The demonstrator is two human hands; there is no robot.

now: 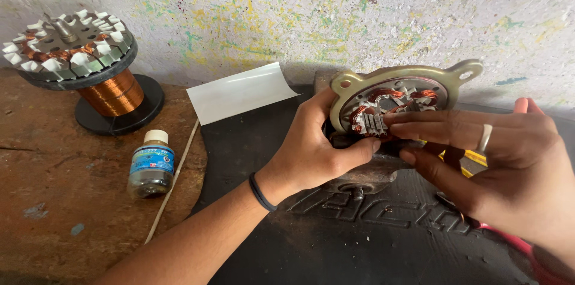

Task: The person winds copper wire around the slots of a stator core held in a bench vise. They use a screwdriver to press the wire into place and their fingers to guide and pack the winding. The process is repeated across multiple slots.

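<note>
A round motor stator [400, 90] with copper windings sits in a pale metal housing with mounting ears, tilted up toward me over a black rubber mat [335, 243]. My left hand [314, 150] grips the housing's left edge and underside. My right hand [479, 153], a ring on one finger, lays its fingertips across the stator's slots and coils at the front. A dark metal part under the housing is mostly hidden by both hands.
At the back left, another wound stator [66, 45] rests on a spool of copper wire [114, 96]. A small clear bottle [151, 168] with a white cap, a thin stick [171, 183] and a white sheet [239, 90] lie on the rusty brown surface [54, 201]. A paint-flecked wall stands behind.
</note>
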